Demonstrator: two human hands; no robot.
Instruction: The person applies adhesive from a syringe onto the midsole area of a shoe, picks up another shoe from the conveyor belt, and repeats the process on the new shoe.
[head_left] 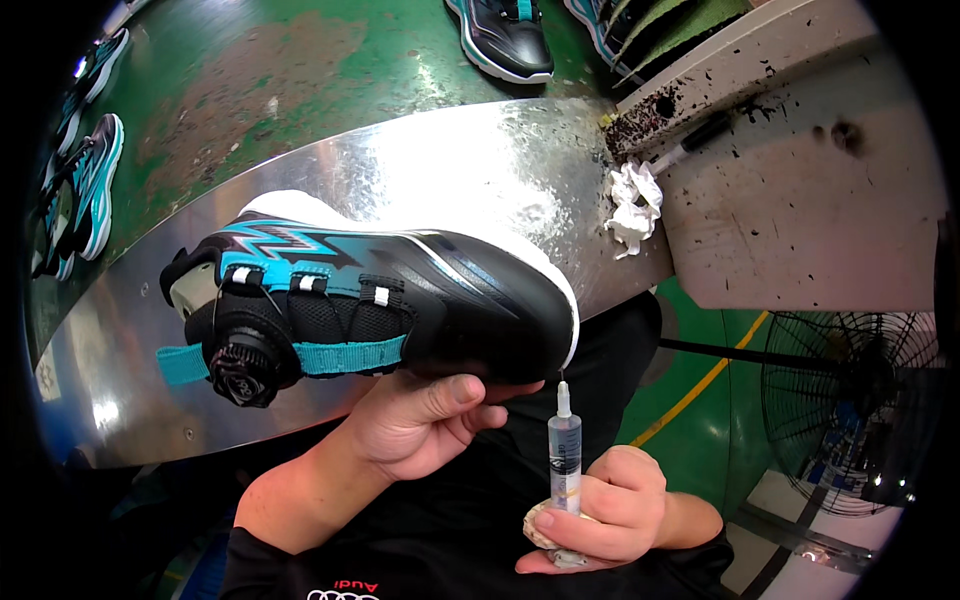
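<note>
Two hands were busy at lower centre of the frame: our left hand [415, 420] gripped a black-and-teal sneaker [370, 295] from beneath, holding it sideways over the steel bench [480, 170], while our right hand [610, 510] closed around a small syringe [564, 450], tip up just under the toe's white sole edge. We judged the toe application barely begun; no fluid showed yet. A crumpled white rag [632, 205] lay at upper right.

Black top [440, 560], bare forearms
</note>
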